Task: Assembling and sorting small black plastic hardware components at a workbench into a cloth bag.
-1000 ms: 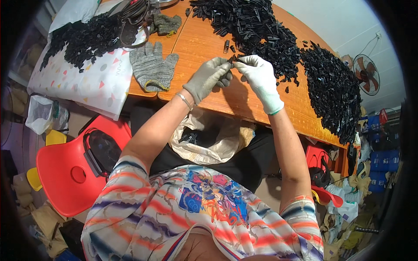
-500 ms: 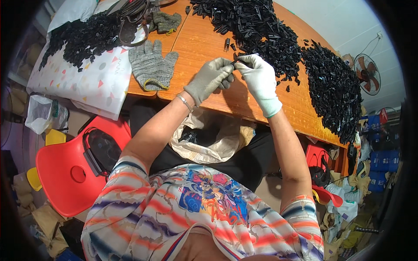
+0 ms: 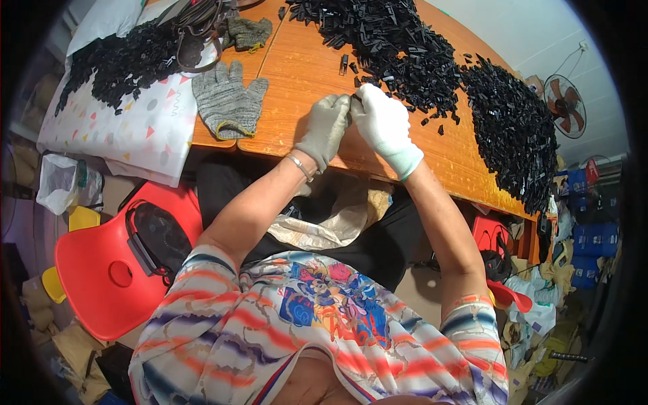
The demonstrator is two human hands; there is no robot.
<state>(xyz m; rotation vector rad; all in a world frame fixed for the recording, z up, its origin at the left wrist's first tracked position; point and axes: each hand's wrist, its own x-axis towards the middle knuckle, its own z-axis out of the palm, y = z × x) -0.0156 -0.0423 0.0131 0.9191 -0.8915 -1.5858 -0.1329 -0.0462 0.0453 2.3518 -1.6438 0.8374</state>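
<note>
Over the front of the wooden table, my left hand in a greyish glove and my right hand in a white glove meet at the fingertips. Both are closed in a pinch around a small black plastic part, mostly hidden by the fingers. Just beyond them lie a few loose black parts and a large heap of similar black plastic parts. A grey knitted glove with a yellow cuff rests on the table to the left of my left hand.
Another black heap covers the table's right side; a third lies on a patterned white sheet at left. An open whitish sack sits at my lap. A red chair stands left, a fan far right.
Both hands have come closer together and shifted slightly left. My left hand has turned more upright, and the black part is now more covered by the fingers. The whole view has shifted slightly.
</note>
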